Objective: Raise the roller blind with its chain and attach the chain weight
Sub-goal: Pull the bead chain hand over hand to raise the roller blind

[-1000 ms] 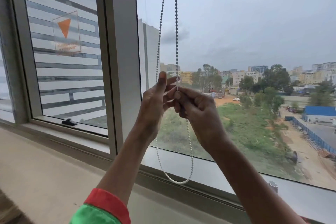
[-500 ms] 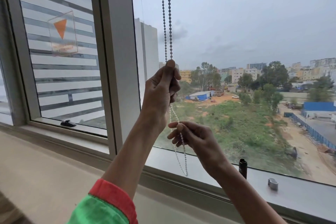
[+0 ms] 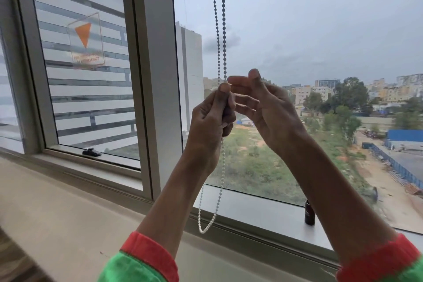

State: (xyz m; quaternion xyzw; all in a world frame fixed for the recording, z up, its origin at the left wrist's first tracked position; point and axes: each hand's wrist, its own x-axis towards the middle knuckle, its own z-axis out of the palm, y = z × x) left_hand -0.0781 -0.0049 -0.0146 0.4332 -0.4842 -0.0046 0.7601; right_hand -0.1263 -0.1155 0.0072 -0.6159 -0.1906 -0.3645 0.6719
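Left hand (image 3: 211,117) clenched on chain (image 3: 220,30); chain vertical; right hand (image 3: 263,107) released, just right of chain, nearer free strand.

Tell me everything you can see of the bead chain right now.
The bead chain is a loop of small round beads, whitish and plastic-looking, dark against the sky. Two strands drop side by side from above the frame. The left hand pinches them in a closed grip; the right hand is open beside them. Below, the loop hangs slack, its bottom in front of the window sill. No weight is on it.
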